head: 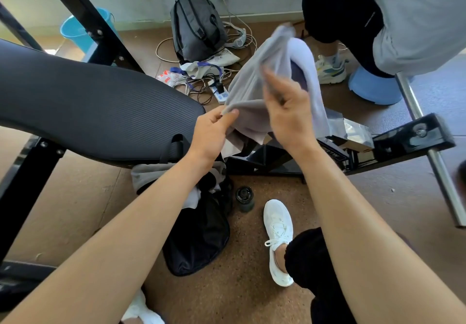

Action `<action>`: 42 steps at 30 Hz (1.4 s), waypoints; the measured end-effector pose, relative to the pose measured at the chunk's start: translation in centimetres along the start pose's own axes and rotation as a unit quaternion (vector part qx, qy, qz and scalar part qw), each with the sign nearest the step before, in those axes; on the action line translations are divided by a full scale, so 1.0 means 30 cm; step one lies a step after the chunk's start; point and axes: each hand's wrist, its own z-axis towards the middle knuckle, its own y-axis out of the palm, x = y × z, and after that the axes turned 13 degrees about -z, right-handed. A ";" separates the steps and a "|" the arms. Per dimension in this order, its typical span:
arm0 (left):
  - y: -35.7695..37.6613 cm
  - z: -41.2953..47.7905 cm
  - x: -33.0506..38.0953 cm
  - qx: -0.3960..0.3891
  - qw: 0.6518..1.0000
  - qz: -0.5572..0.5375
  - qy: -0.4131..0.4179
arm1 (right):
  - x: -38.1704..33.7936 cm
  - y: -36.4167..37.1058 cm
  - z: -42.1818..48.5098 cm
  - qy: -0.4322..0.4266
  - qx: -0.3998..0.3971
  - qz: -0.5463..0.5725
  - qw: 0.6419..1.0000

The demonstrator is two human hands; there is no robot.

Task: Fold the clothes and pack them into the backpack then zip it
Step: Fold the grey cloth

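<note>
A pale grey garment (254, 84) hangs in the air in front of me, above the end of a black padded bench (88, 102). My left hand (214, 132) pinches its lower left edge. My right hand (285, 109) grips the cloth higher up, near its middle. A black backpack (199, 235) lies open on the floor between my arms, with grey and white clothes (151, 175) at its mouth. A second, grey backpack (196, 26) stands against the far wall.
A dark bottle (244, 199) stands beside the black backpack, my white shoe (278, 238) next to it. Cables, a power strip (219, 92) and bags litter the floor ahead. Another person (393, 21) sits at the right. A blue bucket (80, 28) stands at the back left.
</note>
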 end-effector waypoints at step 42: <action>-0.867 -0.636 0.000 0.136 0.979 -0.035 -0.145 | -0.238 0.468 -0.448 -0.158 -0.631 -0.270 0.710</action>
